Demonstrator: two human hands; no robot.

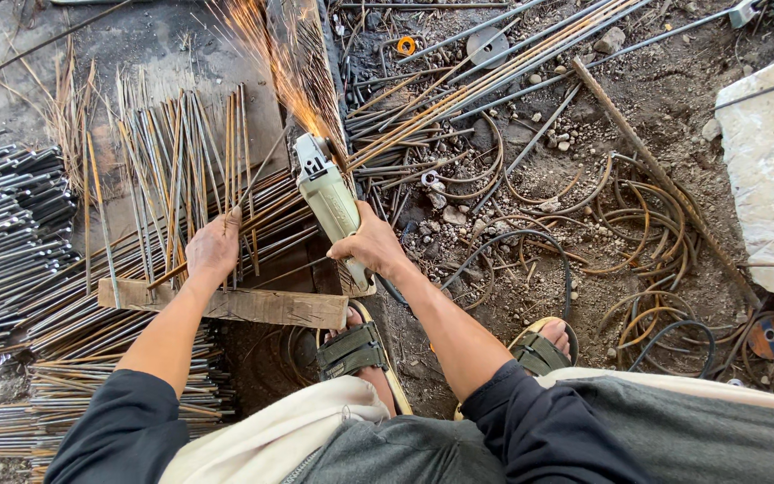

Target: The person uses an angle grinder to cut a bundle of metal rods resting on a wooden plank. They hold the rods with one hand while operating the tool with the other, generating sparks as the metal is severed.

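My right hand grips the body of a pale green angle grinder. Its disc end points away from me and throws orange sparks up and to the left. My left hand presses down on thin steel rods that lie across a wooden plank. The rods fan out toward the top of the view. The disc touches the rods near the plank's far side, just right of my left hand.
Bundles of cut rods lie stacked at the left. Long bars and coiled wire cover the dirt on the right. A stone slab sits far right. My sandalled feet stand below the plank.
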